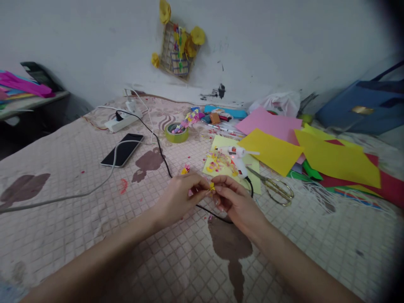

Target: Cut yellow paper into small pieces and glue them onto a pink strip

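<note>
A small yellow paper piece (212,186) is pinched between the fingertips of both hands, low over the patterned cloth. My left hand (183,193) comes in from the left, its fingers closed on the piece's left side. From the right, my right hand (235,202) pinches the other side; the fingers partly cover it, so its exact shape is unclear. Just beyond my left hand lies a small pink and yellow paper bit (185,169). A white glue gun (235,158) with a small red light rests on a pale yellow sheet (217,145) among paper scraps.
Gold-handled scissors (277,189) lie right of the glue gun, near coloured sheets (268,151) and white cord (318,198). A tape roll (176,134), a phone (122,150) and a power strip (123,122) stand leftward. A black cable (162,155) runs under my hands.
</note>
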A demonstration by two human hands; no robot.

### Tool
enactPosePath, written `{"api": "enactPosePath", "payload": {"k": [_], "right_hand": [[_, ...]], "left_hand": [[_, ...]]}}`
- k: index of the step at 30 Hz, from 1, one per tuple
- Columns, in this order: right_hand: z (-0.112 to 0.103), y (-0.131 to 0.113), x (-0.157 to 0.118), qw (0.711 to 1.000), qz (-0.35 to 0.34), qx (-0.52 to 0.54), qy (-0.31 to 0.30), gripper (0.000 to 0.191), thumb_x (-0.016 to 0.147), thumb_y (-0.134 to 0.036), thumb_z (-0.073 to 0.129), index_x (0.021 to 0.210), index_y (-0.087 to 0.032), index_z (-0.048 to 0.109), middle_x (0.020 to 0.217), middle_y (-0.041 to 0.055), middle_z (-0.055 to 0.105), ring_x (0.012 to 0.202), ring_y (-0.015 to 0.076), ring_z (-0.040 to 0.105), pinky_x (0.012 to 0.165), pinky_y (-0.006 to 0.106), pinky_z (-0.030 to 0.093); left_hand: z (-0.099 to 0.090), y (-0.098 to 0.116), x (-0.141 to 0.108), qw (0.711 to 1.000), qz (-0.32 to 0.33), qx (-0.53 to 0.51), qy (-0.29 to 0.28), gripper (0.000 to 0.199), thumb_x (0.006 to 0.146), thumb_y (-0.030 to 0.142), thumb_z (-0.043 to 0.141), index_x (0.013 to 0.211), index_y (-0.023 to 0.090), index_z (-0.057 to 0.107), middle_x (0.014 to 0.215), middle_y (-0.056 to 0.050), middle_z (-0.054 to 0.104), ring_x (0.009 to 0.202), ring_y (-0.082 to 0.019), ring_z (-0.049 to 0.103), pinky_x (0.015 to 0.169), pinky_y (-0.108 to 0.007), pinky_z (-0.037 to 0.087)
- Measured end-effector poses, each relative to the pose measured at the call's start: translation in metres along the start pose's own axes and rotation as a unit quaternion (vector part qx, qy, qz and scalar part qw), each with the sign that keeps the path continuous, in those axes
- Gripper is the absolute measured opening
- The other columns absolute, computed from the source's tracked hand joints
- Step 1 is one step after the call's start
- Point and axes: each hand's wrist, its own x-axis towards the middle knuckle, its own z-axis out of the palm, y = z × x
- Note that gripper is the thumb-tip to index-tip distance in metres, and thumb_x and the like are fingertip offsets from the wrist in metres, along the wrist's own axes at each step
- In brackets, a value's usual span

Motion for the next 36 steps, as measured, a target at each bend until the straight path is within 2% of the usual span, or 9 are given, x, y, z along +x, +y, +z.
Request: {"api": "enactPosePath", "payload": {"k": [10, 14, 16, 18, 21, 23, 28, 33, 36], "right_hand": [[0.003, 0.000, 0.000, 0.997, -0.021, -0.075, -0.002, 0.013, 0.076, -0.025, 0.060, 0.088, -0.019, 0.056, 0.065, -0.0036, 0.053, 0.051, 0.0083, 0.046, 0.044, 0.020, 0.034], [-0.019, -0.012, -0.001, 0.967, -0.110, -0.223, 0.056, 0.016, 0.082, -0.036, 0.053, 0.076, -0.021, 0.050, 0.059, -0.0050, 0.046, 0.049, 0.0100, 0.043, 0.045, 0.023, 0.034], [-0.041, -0.022, 0.004, 0.901, -0.197, -0.360, 0.139, 0.017, 0.081, -0.037, 0.054, 0.077, -0.021, 0.051, 0.063, -0.0034, 0.047, 0.054, 0.0120, 0.045, 0.051, 0.025, 0.037], [-0.064, -0.032, 0.014, 0.797, -0.278, -0.483, 0.234, 0.020, 0.076, -0.038, 0.060, 0.082, -0.020, 0.052, 0.073, 0.0010, 0.053, 0.065, 0.0161, 0.050, 0.059, 0.029, 0.040], [-0.091, -0.043, 0.038, 0.657, -0.314, -0.650, 0.216, 0.037, 0.067, -0.040, 0.066, 0.093, -0.016, 0.056, 0.089, 0.0098, 0.054, 0.083, 0.0244, 0.050, 0.074, 0.038, 0.041], [-0.098, -0.047, 0.056, 0.616, -0.298, -0.705, 0.184, 0.036, 0.067, -0.042, 0.065, 0.090, -0.015, 0.059, 0.086, 0.0107, 0.056, 0.085, 0.0273, 0.049, 0.076, 0.040, 0.039], [-0.092, -0.046, 0.085, 0.616, -0.257, -0.733, 0.129, 0.026, 0.070, -0.043, 0.060, 0.071, -0.017, 0.061, 0.068, 0.0085, 0.058, 0.073, 0.0263, 0.052, 0.067, 0.037, 0.039], [-0.087, -0.039, 0.089, 0.641, -0.264, -0.708, 0.134, 0.027, 0.077, -0.041, 0.054, 0.078, -0.016, 0.064, 0.071, 0.0087, 0.063, 0.069, 0.0245, 0.056, 0.061, 0.033, 0.041], [-0.083, -0.041, 0.081, 0.674, -0.269, -0.671, 0.150, 0.031, 0.079, -0.043, 0.051, 0.080, -0.015, 0.064, 0.070, 0.0077, 0.064, 0.064, 0.0234, 0.057, 0.056, 0.032, 0.041]], "left_hand": [[0.001, 0.002, 0.001, 0.999, 0.016, 0.037, 0.019, 0.014, 0.078, 0.012, 0.050, 0.079, 0.017, 0.062, 0.077, -0.003, 0.064, 0.068, -0.012, 0.056, 0.062, -0.023, 0.041], [-0.011, -0.008, 0.001, 0.995, -0.041, 0.001, 0.089, 0.009, 0.078, 0.018, 0.054, 0.079, 0.016, 0.063, 0.073, -0.002, 0.064, 0.065, -0.012, 0.057, 0.060, -0.022, 0.042], [-0.022, -0.017, 0.000, 0.987, -0.073, -0.055, 0.130, 0.010, 0.078, 0.023, 0.056, 0.081, 0.015, 0.061, 0.076, -0.003, 0.065, 0.068, -0.013, 0.059, 0.062, -0.023, 0.044], [-0.031, -0.027, 0.000, 0.976, -0.088, -0.129, 0.152, 0.013, 0.078, 0.027, 0.058, 0.080, 0.014, 0.059, 0.072, -0.003, 0.064, 0.067, -0.013, 0.059, 0.062, -0.024, 0.046], [-0.039, -0.039, 0.000, 0.960, -0.127, -0.181, 0.174, 0.016, 0.075, 0.028, 0.062, 0.079, 0.013, 0.059, 0.071, -0.003, 0.064, 0.068, -0.013, 0.059, 0.061, -0.023, 0.046], [-0.039, -0.044, -0.002, 0.955, -0.153, -0.187, 0.175, 0.017, 0.073, 0.029, 0.064, 0.077, 0.013, 0.060, 0.071, -0.002, 0.063, 0.065, -0.011, 0.057, 0.060, -0.022, 0.045], [-0.037, -0.048, -0.007, 0.948, -0.185, -0.188, 0.180, 0.015, 0.072, 0.028, 0.064, 0.074, 0.014, 0.060, 0.069, 0.000, 0.058, 0.061, -0.009, 0.051, 0.057, -0.020, 0.042], [-0.034, -0.048, -0.010, 0.934, -0.215, -0.238, 0.156, 0.017, 0.074, 0.030, 0.062, 0.073, 0.014, 0.059, 0.065, 0.000, 0.056, 0.059, -0.009, 0.050, 0.057, -0.021, 0.042], [-0.031, -0.052, -0.009, 0.915, -0.232, -0.294, 0.150, 0.018, 0.074, 0.031, 0.063, 0.074, 0.013, 0.059, 0.066, 0.000, 0.058, 0.061, -0.009, 0.052, 0.059, -0.021, 0.042]]}}
